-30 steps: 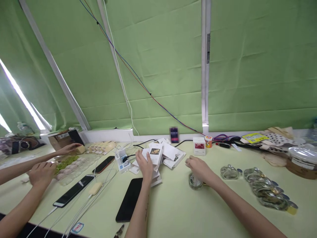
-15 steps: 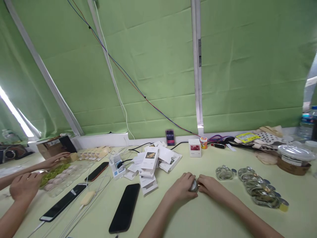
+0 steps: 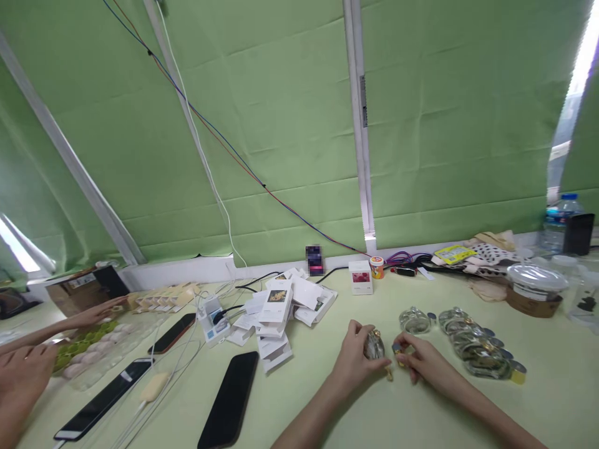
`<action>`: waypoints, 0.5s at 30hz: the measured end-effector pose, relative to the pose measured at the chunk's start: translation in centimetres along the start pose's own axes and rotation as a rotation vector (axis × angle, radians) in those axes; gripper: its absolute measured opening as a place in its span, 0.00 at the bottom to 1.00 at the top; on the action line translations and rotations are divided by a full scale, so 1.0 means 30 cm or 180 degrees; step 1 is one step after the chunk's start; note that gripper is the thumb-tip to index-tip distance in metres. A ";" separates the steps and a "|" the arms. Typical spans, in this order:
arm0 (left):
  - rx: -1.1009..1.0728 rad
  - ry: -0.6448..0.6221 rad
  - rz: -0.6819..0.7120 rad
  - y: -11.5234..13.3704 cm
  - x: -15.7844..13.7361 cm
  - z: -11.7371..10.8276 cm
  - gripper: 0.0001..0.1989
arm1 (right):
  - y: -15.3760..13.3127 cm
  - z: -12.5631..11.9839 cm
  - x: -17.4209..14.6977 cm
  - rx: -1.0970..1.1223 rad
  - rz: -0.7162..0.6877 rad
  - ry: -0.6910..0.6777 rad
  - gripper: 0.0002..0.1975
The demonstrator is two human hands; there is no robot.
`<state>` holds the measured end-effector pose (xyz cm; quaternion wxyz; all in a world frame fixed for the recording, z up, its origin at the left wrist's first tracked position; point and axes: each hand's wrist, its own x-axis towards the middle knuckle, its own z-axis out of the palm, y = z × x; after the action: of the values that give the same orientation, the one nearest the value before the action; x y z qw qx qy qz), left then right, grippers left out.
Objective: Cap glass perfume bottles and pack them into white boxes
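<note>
Between the fingers and thumb of my left hand (image 3: pixel 354 355) is a small clear glass bottle (image 3: pixel 374 347), tilted on the table, with gold-coloured parts at its edges. My right hand (image 3: pixel 423 360) pinches a small gold and silver-grey cap (image 3: pixel 399 357), a short gap from the bottle. To the right lie several similar glass bottles (image 3: pixel 480 349) in an overlapping row, with round caps (image 3: pixel 517 372) beside them. A single glass bottle (image 3: pixel 414 320) lies just beyond my right hand, with its own grey cap (image 3: pixel 432 318).
White boxes (image 3: pixel 276 305) are heaped left of centre, near a black phone (image 3: pixel 229 399), a tablet-like device (image 3: pixel 105 399) and cables. A co-worker's hands (image 3: pixel 28 374) are at the far left by a green egg tray (image 3: pixel 87 343). A lidded container (image 3: pixel 537 280) stands at the right.
My hands have drawn apart; the cap in my right hand is now separate from the bottle in my left. The view has shifted slightly to the right.
</note>
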<state>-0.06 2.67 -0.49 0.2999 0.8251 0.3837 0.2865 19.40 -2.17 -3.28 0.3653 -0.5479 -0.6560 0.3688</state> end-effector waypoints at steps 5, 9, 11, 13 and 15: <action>0.0094 0.0201 -0.0192 0.018 0.029 0.066 0.33 | 0.055 -0.052 -0.091 -0.1033 -0.0160 0.0752 0.11; 0.0452 -0.0023 -0.0151 0.053 0.076 0.120 0.32 | 0.116 -0.053 -0.116 -0.2022 -0.0086 0.1145 0.11; 0.0689 -0.0137 -0.0069 0.076 0.102 0.151 0.30 | 0.129 -0.059 -0.108 -0.2361 -0.0113 0.1284 0.11; 0.0898 -0.0221 0.0045 0.096 0.122 0.178 0.30 | 0.124 -0.075 -0.089 -0.2479 -0.0150 0.1376 0.11; 0.1014 -0.0274 0.0157 0.107 0.133 0.198 0.30 | 0.106 -0.093 -0.069 -0.2490 -0.0134 0.1435 0.11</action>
<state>7.76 2.58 -1.12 0.1743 0.8829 0.3907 0.1937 23.58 -3.59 -4.97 0.2721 -0.6980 -0.6611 -0.0429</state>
